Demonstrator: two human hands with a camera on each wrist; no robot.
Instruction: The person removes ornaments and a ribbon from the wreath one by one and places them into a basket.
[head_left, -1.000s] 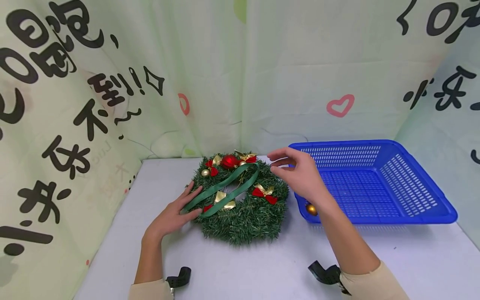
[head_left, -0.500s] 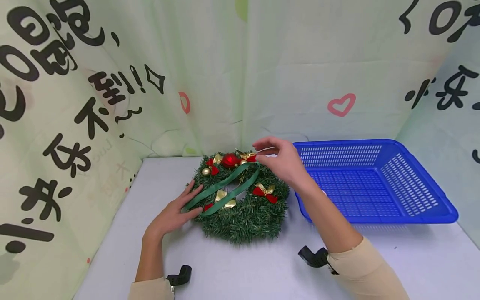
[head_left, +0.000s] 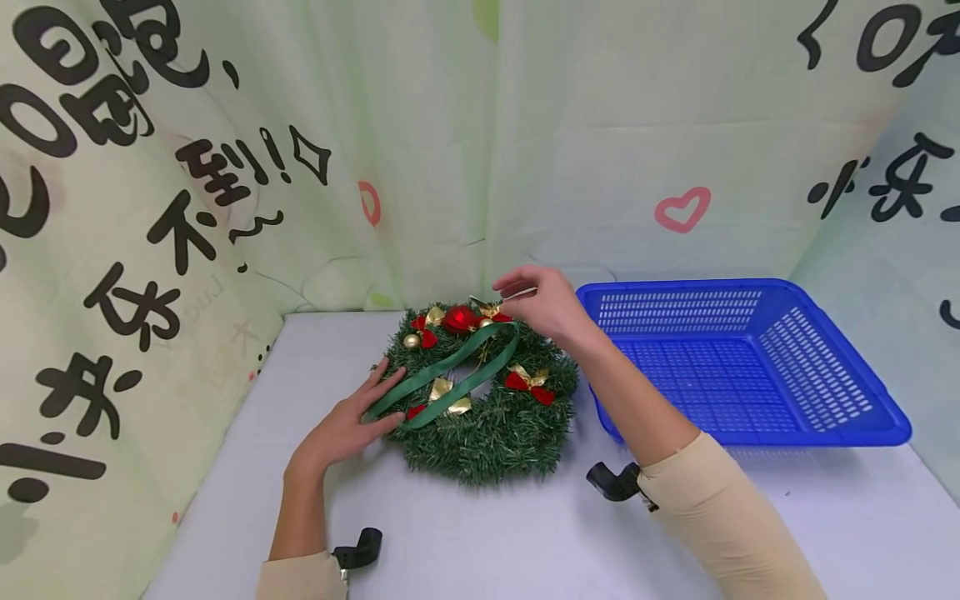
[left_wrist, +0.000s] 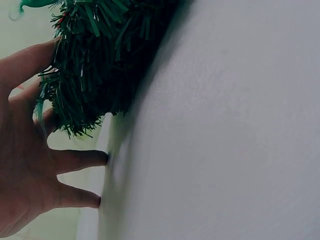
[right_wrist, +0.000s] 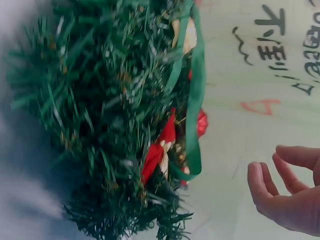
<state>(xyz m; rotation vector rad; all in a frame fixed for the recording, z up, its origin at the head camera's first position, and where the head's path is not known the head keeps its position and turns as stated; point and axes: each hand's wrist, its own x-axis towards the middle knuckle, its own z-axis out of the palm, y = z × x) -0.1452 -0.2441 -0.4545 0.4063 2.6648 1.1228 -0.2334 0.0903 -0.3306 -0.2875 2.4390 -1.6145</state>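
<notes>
A green wreath [head_left: 480, 450] lies on the table, dressed with a red ball [head_left: 460, 318], a small gold ball [head_left: 412, 342] and several red-and-gold bows [head_left: 529, 383]. Across it runs a loop of green ribbon [head_left: 480, 379]. My left hand [head_left: 341, 425] rests spread at the wreath's left edge, over the ribbon's end. In the left wrist view, two straight fingertips [left_wrist: 100, 156] of it reach down to the table. My right hand [head_left: 543, 304] hovers at the wreath's back right, beside a bow. Its fingers [right_wrist: 257, 185] are loosely bent with nothing between them in the right wrist view.
To the right stands a blue plastic basket [head_left: 817, 437], with my right forearm passing in front of its near left corner. A printed curtain [head_left: 570, 167] hangs behind and along the sides of the white table [head_left: 480, 542]. Black camera mounts [head_left: 615, 481] stick out from both wrists.
My right hand has moved left from the wreath's right side to above its back bow, its arm following. The left hand and the wreath have stayed in place.
</notes>
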